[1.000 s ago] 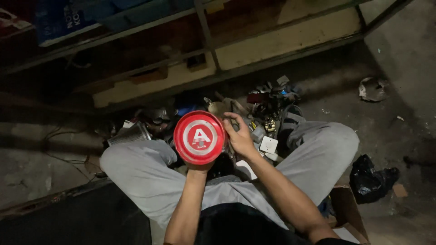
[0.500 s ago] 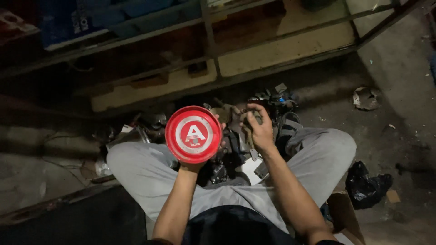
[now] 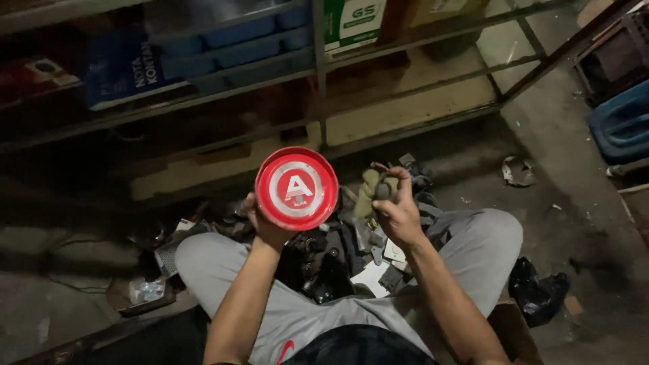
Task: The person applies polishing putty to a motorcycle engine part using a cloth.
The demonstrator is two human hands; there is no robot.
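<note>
Left hand (image 3: pixel 267 226) is gripping the round red tin (image 3: pixel 296 188) from behind and underneath, holding it up at chest height over the lap, so the flat lid with the white ring faces pretty much straight back at the camera. Being a flat disc, it has no real long axis across the face; its short axis (lid to base) points up toward the head, tipped a bit away. Right hand (image 3: pixel 395 213) is closed around a small greyish-tan part (image 3: pixel 375 189), pinched up in the fingertips just right of the tin, not touching it.

If it were me, I'd keep the tin steady with the thumb hooked on the rim so it doesn't roll out of the palm, and hold the small part firmly since there's a whole pile of dark metal scrap (image 3: pixel 338 260) on the floor between the knees where it'd vanish. Light's dim, so I can't tell exactly what the part is.
</note>
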